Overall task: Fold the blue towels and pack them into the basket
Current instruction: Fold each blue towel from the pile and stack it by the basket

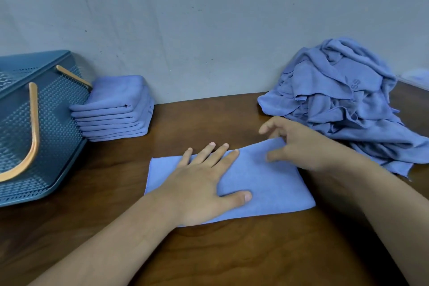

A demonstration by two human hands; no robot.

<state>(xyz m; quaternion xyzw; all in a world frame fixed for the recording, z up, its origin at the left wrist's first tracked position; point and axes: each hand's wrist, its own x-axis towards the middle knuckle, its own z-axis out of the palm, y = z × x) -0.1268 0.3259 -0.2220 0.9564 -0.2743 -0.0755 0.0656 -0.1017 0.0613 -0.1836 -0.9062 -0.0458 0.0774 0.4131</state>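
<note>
A towel (267, 183) is laid flat on the bench (209, 118) at centre frame and pressed by the left hand (204, 183), fingers straight. Its upper right corner is met by the blurred right hand (299, 146), fingers curled; a grip cannot be told. The basket (53, 123) is seen at left.

I see grain and a soft sheen on the dark brown wooden surface (209, 123). The flat light-blue cloth towel (274, 183) looks matt and smooth, with a fine nap. The stack of folded blue cloth towels (116, 111) looks the same. The crumpled heap of blue cloth towels (336, 104) has frayed edges. The teal perforated plastic basket (60, 123) is semi-matt, and its tan curved handles (34, 127) are smooth. The grey wall (209, 18) is matt and scuffed.
</note>
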